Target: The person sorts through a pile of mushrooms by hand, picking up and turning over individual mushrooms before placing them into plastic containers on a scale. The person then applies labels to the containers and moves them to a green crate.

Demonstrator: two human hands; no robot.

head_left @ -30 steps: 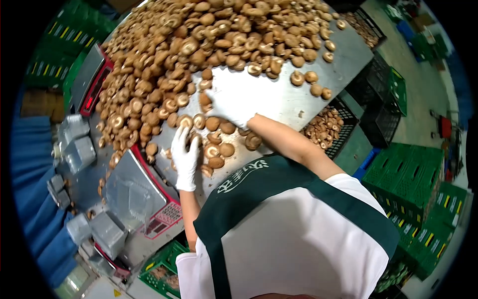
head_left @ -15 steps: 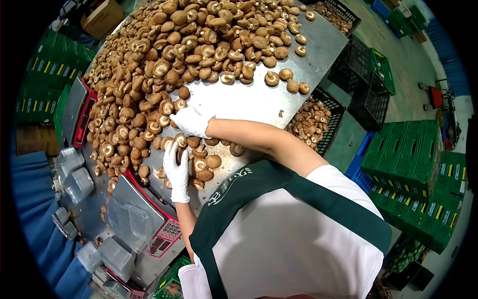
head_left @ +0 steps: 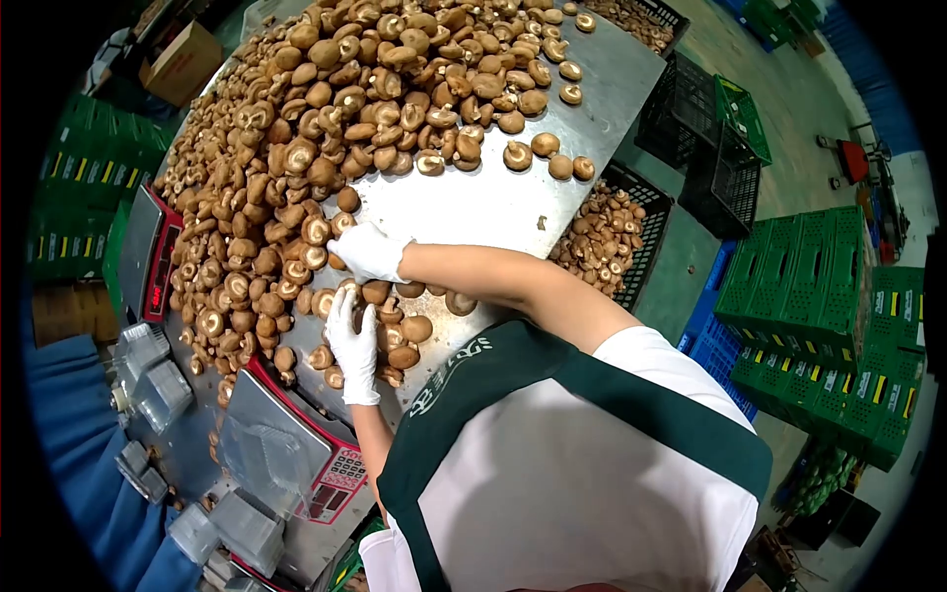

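My right hand (head_left: pixel 369 254), in a white glove, is at the lower edge of a large heap of brown shiitake mushrooms (head_left: pixel 296 158). Its fingers are closed over a mushroom (head_left: pixel 336 261), partly hidden beneath them. Just below, my gloved left hand (head_left: pixel 353 347) rests among loose mushrooms, thumb and fingers apart, fingertips near a mushroom cap. A small cluster of mushrooms (head_left: pixel 399 340) lies to its right on the metal table (head_left: pixel 473 212).
Red scales (head_left: pixel 335 469) (head_left: pixel 158 266) stand at the left, with clear plastic trays (head_left: pixel 242 528) around them. Black crates (head_left: pixel 641 247) of mushrooms sit beyond the table's right edge. Green crates (head_left: pixel 799 286) are stacked at the right, and blue cloth (head_left: pixel 84 424) hangs at the left.
The whole view has shifted slightly. My right hand has moved a little toward my left hand, and its fingers are now over a mushroom. My left hand stays among the loose mushrooms.
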